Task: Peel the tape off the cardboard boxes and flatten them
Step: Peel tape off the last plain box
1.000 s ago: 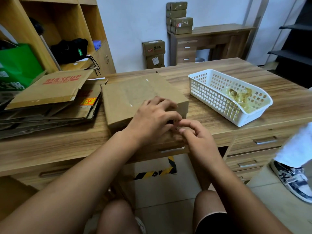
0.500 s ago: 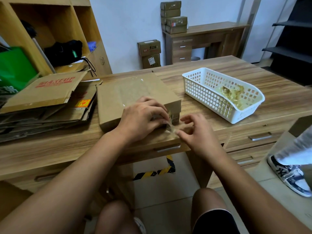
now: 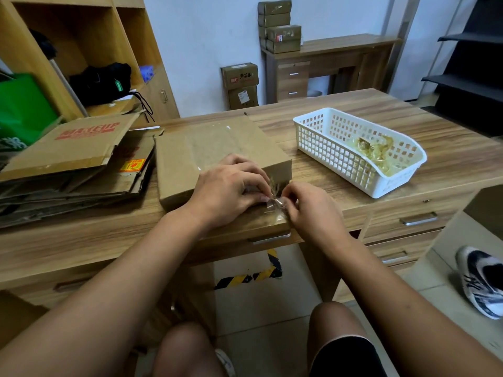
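Where the wooden desk (image 3: 367, 123) meets its near edge, one closed cardboard box (image 3: 217, 148) lies flat. Clear tape (image 3: 275, 205): strip lifted at the box's near right corner. Left hand (image 3: 228, 191): fingers curled over that corner, gripping the box. Right hand (image 3: 307, 208): thumb and forefinger pinching the strip. Left of the box: flattened cartons (image 3: 76, 151), stacked. Right: white plastic basket (image 3: 337, 159) holding crumpled tape (image 3: 378, 151)

Matt brown cardboard box (image 3: 206, 148) on smooth wood-grain desk (image 3: 408, 123).
Glossy clear tape (image 3: 275, 206) at box edge; white perforated plastic basket (image 3: 326, 142); brushed metal drawer handle (image 3: 417, 218).
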The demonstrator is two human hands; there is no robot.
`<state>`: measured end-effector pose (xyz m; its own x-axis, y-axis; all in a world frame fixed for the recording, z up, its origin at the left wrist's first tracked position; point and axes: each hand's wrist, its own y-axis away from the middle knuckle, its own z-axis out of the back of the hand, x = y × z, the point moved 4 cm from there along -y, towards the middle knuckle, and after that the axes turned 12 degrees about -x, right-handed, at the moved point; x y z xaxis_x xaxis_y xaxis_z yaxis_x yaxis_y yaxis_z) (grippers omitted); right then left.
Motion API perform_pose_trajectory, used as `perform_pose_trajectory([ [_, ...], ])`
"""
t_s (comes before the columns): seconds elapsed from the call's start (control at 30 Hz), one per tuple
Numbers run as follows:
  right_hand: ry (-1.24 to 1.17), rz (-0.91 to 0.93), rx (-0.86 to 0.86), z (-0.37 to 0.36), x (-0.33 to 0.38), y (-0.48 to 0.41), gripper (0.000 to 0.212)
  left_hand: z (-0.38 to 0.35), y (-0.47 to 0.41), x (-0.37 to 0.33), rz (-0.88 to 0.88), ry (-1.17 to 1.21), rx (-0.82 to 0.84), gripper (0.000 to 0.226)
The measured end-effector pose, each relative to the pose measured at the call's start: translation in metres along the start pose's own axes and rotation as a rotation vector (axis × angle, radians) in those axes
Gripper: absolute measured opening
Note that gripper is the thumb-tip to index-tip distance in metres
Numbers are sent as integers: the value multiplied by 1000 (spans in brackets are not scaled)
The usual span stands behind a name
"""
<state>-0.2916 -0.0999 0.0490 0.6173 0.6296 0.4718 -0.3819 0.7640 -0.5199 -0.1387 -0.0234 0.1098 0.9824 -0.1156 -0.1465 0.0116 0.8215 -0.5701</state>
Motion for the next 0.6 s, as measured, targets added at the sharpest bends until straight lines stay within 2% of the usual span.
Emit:
perform_pose_trajectory([
  [0.6, 6, -129, 22, -10, -3, -10, 8, 0, 0, 6, 43, 113, 69, 9],
])
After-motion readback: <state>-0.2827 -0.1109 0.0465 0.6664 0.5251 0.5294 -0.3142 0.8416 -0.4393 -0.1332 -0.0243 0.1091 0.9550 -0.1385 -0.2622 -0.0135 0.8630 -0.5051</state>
